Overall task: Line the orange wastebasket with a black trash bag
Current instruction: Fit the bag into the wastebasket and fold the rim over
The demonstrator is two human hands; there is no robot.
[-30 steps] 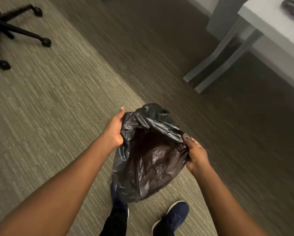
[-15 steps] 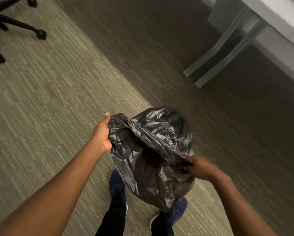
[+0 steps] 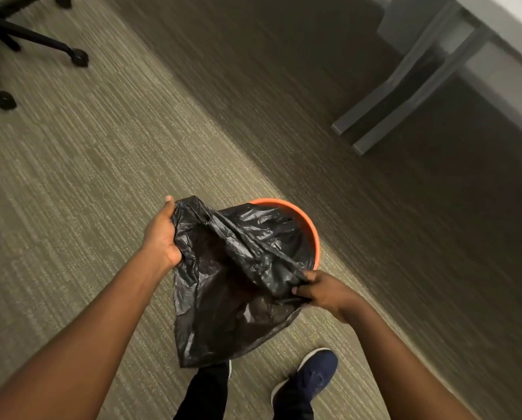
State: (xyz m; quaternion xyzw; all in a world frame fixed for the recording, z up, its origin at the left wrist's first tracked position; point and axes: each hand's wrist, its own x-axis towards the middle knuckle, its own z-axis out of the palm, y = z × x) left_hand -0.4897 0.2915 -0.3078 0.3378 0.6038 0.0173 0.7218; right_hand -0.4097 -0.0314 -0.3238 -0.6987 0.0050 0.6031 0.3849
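Observation:
A crumpled black trash bag [image 3: 232,286] hangs between my two hands, its mouth stretched partly apart. My left hand [image 3: 162,237] grips the bag's left edge. My right hand [image 3: 323,289] pinches the bag's right edge. Behind and under the bag stands the orange wastebasket [image 3: 309,225] on the carpet; only the far right arc of its rim shows, the rest is hidden by the bag. The bag's bottom dangles low toward my legs.
Grey carpet covers the floor. A black office chair base [image 3: 17,47] with casters stands at the far left. Grey table legs [image 3: 405,95] and a white tabletop are at the upper right. My blue shoe [image 3: 308,380] is just below the bag.
The bag has moved over the wastebasket, whose orange rim now shows behind it. My right hand has lowered and shifted its pinch on the bag's edge.

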